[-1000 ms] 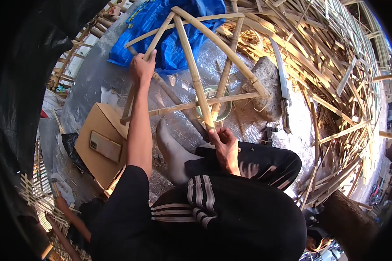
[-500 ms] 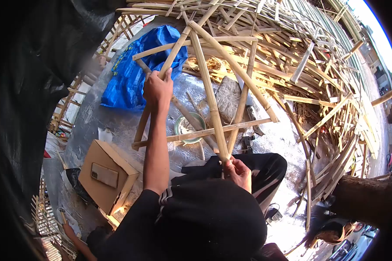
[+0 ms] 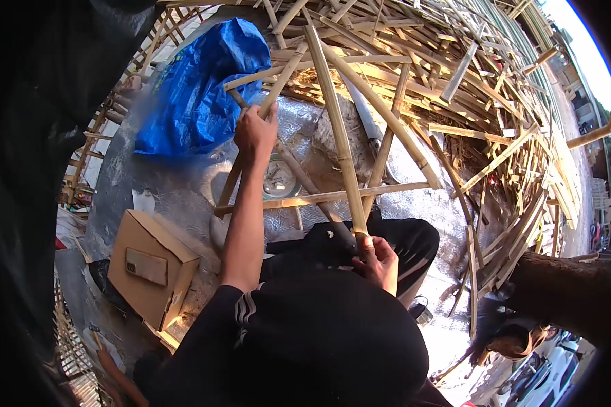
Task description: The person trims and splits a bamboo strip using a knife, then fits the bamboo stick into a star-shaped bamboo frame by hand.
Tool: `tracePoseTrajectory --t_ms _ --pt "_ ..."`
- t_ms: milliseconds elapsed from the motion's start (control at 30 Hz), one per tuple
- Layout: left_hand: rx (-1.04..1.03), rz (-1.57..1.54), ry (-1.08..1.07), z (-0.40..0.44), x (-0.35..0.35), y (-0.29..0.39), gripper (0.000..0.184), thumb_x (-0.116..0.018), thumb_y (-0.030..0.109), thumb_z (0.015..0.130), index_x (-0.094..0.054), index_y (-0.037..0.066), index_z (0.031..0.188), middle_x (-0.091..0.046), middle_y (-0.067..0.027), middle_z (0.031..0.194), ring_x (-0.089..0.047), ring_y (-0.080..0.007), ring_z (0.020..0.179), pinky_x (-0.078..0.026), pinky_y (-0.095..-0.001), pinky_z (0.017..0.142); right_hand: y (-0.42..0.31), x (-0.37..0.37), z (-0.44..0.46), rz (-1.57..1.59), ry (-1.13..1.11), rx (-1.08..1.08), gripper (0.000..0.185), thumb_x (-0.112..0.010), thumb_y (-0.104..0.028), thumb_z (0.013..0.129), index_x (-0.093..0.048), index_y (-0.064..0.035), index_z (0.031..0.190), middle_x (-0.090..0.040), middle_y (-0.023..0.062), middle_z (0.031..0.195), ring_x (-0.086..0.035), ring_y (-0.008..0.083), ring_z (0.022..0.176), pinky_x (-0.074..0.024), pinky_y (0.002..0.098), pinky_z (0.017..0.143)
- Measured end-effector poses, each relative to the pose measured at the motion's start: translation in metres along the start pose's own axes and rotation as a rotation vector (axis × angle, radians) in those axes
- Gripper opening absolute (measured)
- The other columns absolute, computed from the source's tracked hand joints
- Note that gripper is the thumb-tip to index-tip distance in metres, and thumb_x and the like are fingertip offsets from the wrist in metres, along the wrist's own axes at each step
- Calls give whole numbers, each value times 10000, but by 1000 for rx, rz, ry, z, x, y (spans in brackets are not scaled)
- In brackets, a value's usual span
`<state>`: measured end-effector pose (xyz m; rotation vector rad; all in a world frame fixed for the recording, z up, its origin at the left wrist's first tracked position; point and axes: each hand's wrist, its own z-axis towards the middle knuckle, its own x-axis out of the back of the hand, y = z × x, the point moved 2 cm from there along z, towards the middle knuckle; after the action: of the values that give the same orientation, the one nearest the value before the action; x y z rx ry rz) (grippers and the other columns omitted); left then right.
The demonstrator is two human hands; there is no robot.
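A star-shaped frame of bamboo strips (image 3: pixel 341 132) is held up over the ground in front of my knees. My left hand (image 3: pixel 256 130) is closed around a slanting strip on the frame's left side. Down at the lower point, where strips meet, my right hand (image 3: pixel 377 259) grips the bamboo between thumb and fingers. Beneath the frame lie a round bowl (image 3: pixel 278 178), a stone block (image 3: pixel 326 139) and a long blade (image 3: pixel 363 112), each partly hidden by the strips.
A blue plastic sheet (image 3: pixel 207 95) lies at the upper left. A phone (image 3: pixel 146 266) rests on a cardboard box (image 3: pixel 125 237) at the left. Piled bamboo strips (image 3: pixel 448 95) spread across the upper right, with a log (image 3: pixel 563 288) below. Another person's arm (image 3: pixel 119 376) shows at the lower left.
The frame and both hands appear farther right and lower than a second ago, and the whole view has shifted. Both hands keep their hold on the bamboo.
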<state>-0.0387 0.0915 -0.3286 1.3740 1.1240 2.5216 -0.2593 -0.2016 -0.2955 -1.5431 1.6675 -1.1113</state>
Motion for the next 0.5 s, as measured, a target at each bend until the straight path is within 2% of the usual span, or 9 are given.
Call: tracePoseTrajectory --t_ms 133,200,267,300,333,400,500 --pt "98 -59 -73 -3 -3 -2 462 -694 493 844 -686 31 873 -673 -158 903 -658 -375 862 -516 -468 723 6 -7 19 -148 -12 83 434 -617 -425 964 -622 5 1020 -632 14 842 -568 78 724 -502 241 658" --pt "104 -66 -55 -4 -6 -7 445 -704 485 838 -687 41 866 -674 -155 899 -657 -374 851 -515 -463 721 14 -8 12 -153 37 85 437 -620 -426 961 -611 8 1018 -635 21 827 -575 85 705 -490 230 652" --pt "140 -75 -66 -7 -4 -7 429 -706 478 837 -690 50 863 -673 -149 894 -657 -370 844 -514 -460 720 23 -3 2 -28 111 90 397 -578 -380 994 -603 14 1030 -623 32 858 -559 82 763 -480 235 688" --pt "154 -78 -77 -8 -7 -9 429 -706 478 837 -690 50 863 -673 -149 894 -657 -370 844 -514 -460 720 28 -2 -1 41 150 74 384 -550 -372 1004 -570 8 1052 -617 57 908 -569 101 789 -533 265 759" --pt "159 -78 -79 -5 -11 -10 420 -710 474 835 -691 55 858 -674 -143 892 -658 -367 844 -514 -460 720 33 0 -2 29 156 68 384 -550 -372 1004 -570 8 1052 -617 57 908 -569 101 789 -533 265 759" --pt "163 -81 -89 -4 -15 -9 411 -713 470 833 -692 60 854 -674 -136 889 -659 -364 843 -513 -459 721 44 5 -1 182 179 155 359 -571 -354 989 -561 3 1022 -638 87 960 -628 147 880 -599 352 775" --pt "234 -106 -95 -6 -15 -7 491 -728 557 784 -725 77 887 -700 -144 900 -674 -374 879 -518 -470 743 39 1 -7 174 222 130 346 -556 -339 998 -552 6 1022 -634 95 974 -638 157 883 -609 346 761"
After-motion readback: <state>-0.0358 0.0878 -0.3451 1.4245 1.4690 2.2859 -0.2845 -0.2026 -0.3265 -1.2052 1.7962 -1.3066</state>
